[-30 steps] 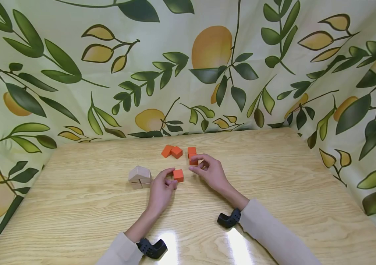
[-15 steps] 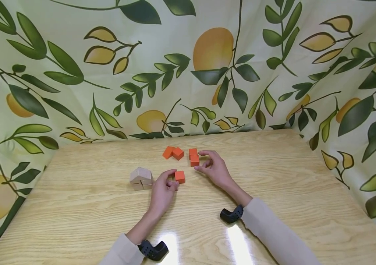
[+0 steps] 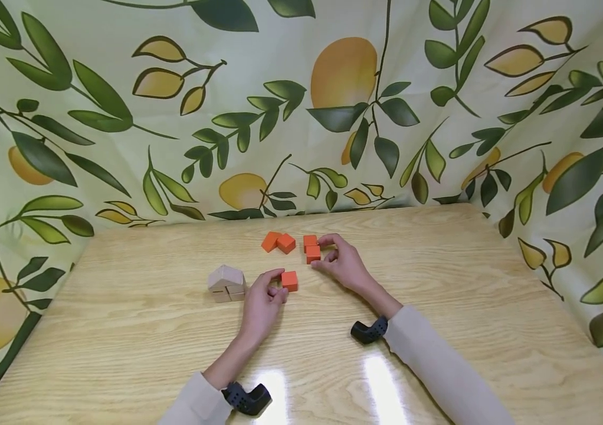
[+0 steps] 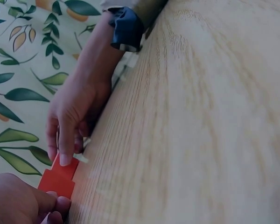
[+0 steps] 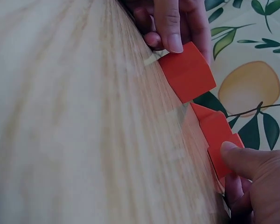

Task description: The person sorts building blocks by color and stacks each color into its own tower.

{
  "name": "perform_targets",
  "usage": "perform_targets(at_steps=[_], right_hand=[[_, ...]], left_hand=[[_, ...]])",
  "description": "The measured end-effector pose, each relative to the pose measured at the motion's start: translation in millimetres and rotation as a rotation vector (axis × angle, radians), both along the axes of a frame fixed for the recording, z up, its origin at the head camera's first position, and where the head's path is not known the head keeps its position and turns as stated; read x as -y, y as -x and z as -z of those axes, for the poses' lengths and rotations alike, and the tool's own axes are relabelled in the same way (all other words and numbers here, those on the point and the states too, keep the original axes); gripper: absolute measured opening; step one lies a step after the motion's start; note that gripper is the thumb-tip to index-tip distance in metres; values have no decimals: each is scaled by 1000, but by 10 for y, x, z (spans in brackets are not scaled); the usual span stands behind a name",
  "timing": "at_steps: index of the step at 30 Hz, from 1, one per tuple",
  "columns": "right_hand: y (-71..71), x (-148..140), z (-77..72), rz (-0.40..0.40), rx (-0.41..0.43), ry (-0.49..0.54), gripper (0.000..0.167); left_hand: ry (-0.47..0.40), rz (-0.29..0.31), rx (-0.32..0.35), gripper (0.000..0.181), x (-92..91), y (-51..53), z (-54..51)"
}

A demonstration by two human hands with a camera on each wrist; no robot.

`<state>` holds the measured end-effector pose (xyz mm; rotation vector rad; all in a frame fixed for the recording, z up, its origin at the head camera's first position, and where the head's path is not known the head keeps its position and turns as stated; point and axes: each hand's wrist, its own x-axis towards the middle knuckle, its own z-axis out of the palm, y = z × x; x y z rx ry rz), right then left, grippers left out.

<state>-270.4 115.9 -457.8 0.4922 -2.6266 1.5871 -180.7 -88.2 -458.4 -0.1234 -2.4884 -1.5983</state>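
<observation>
In the head view, my left hand (image 3: 263,307) has thumb and forefinger at the left side of an orange block (image 3: 289,281), gripping it on the table. Farther back, my right hand (image 3: 345,264) holds an orange block (image 3: 313,255) at its right side, thumb at the near edge. Another orange block (image 3: 310,241) touches that one from behind. The right wrist view shows the left thumb on its block (image 5: 189,72) and the right thumb against a block (image 5: 219,156); the right fingers are partly hidden beneath.
Two more orange blocks (image 3: 286,243) lie together, left of the right hand's pair. A small house-shaped stack of pale wooden blocks (image 3: 226,283) stands just left of the left hand. Patterned cloth (image 3: 259,141) hangs behind the wooden table (image 3: 439,283).
My right hand drew back slightly from the two touching blocks, leaving a gap, then came in again to their right side. The front block now sits a little farther right. My left hand stays at its block.
</observation>
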Motion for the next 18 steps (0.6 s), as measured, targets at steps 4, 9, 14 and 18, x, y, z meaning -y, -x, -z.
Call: perform_targets(at_steps=[4,9,14,18], right_hand=[[12,-9,-6,7,-3,-11,45],[17,-12,7,19,-1,-22,39],[14,-10,30,18,0,-26,38],[4,-15,35,23,-10,-22,38]], left_hand=[[5,11,-4,40,-7,8,-10],[11,4,-1,41,-13,4,-23],[12,5,14,41,-11,-8,-7],[15,4,-2,41,-12,-9,-7]])
